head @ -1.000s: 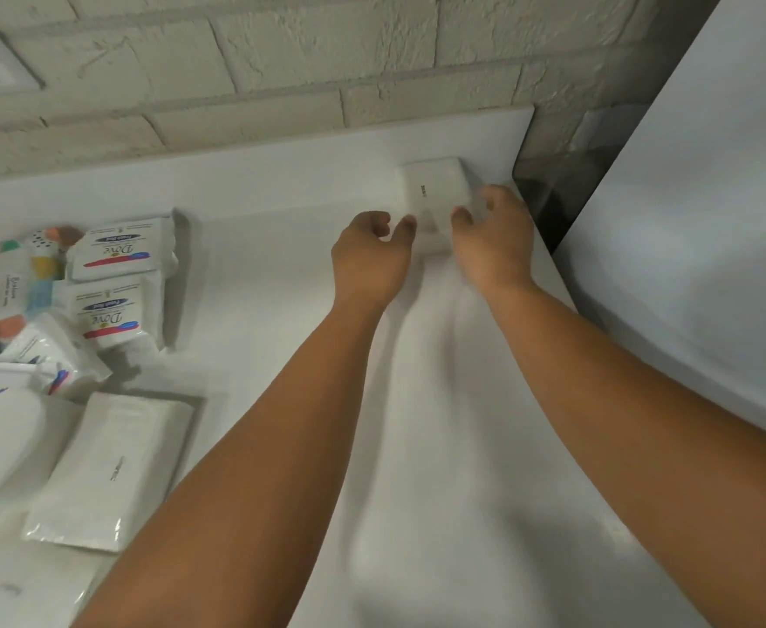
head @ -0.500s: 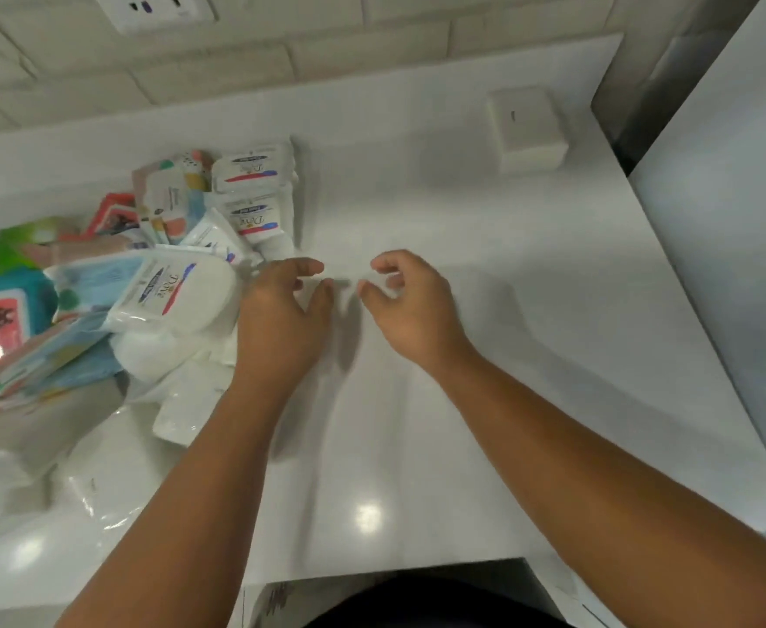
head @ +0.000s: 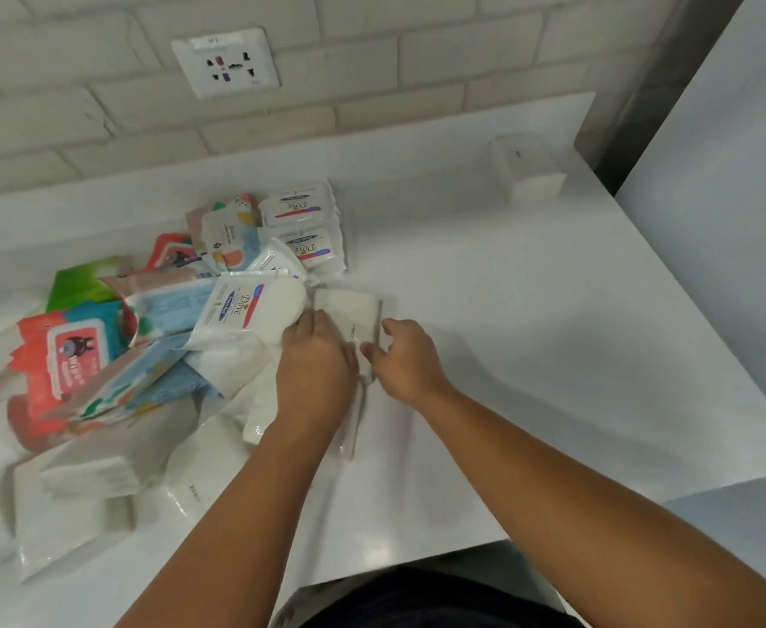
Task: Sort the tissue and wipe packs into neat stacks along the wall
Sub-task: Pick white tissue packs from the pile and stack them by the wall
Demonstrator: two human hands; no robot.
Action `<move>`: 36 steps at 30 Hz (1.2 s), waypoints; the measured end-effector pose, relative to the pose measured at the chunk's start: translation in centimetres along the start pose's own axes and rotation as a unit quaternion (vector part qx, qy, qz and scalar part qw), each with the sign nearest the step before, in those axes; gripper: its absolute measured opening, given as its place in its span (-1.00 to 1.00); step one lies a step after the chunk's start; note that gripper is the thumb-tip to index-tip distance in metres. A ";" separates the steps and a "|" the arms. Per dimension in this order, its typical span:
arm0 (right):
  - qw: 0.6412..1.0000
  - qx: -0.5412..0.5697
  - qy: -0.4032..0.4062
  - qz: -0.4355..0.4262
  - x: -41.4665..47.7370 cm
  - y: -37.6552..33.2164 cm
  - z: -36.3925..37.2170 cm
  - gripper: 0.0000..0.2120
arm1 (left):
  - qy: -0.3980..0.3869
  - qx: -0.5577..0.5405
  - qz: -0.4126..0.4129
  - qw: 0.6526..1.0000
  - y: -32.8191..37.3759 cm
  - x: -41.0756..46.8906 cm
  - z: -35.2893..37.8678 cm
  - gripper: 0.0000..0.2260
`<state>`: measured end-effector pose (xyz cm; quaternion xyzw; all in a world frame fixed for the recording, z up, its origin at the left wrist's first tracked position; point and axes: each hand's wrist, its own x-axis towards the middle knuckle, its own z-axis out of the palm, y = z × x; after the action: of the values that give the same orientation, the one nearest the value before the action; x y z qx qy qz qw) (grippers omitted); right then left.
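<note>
A heap of tissue and wipe packs [head: 154, 337] covers the left of the white counter [head: 530, 364]. At its right edge lies a plain white tissue pack [head: 349, 312]. My left hand [head: 315, 378] grips that pack from the left, fingers curled over its near end. My right hand [head: 406, 358] pinches the pack's right side. White Dove packs [head: 302, 228] lie at the heap's far side. A single white tissue pack [head: 526, 174] stands against the wall at the far right corner.
A brick wall with a power socket [head: 227, 63] runs along the back. A tall white panel [head: 734, 219] borders the counter on the right. Red, blue and green wipe packs [head: 66, 355] fill the left. The counter's front edge [head: 417, 564] is near my body.
Both hands left the white pack at the far right corner, drew back to the heap, and now hold a plain white pack at its right edge. The camera tilted down and left.
</note>
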<state>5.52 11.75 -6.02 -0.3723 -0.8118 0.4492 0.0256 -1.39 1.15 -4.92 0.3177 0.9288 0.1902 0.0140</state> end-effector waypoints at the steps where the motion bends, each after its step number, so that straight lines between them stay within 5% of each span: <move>1: 1.000 -0.003 0.006 0.002 0.0 0.1 0.1 -0.58 | -0.006 0.009 0.002 1.000 0.0 0.1 0.1 -0.64; 6: 1.000 -0.003 0.022 0.018 0.1 0.3 0.3 -0.83 | -0.030 -0.028 -0.012 0.999 0.0 1.4 -0.3 -0.68; 13: 0.996 0.083 0.022 0.028 0.8 2.1 -3.1 -0.76 | -0.031 -0.214 -0.126 0.968 1.8 2.5 1.6 -0.76; 19: 0.984 0.154 0.084 0.010 2.9 4.1 -8.7 -0.61 | 0.047 -0.313 -0.082 0.945 7.6 3.3 3.7 -0.65; 29: 0.963 0.219 0.154 -0.017 10.5 8.2 -20.1 -0.70 | -0.014 -0.459 -0.112 0.881 18.5 10.8 7.7 -0.50; 36: 0.965 0.180 0.176 -0.071 17.4 8.3 -26.1 -0.79 | -0.003 -0.467 -0.102 0.878 24.5 19.0 9.2 -0.52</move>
<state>7.60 43.86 -1.81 -0.3762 -0.7247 0.5122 0.2664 -0.86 33.39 -2.76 0.1785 0.7593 0.5985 0.1829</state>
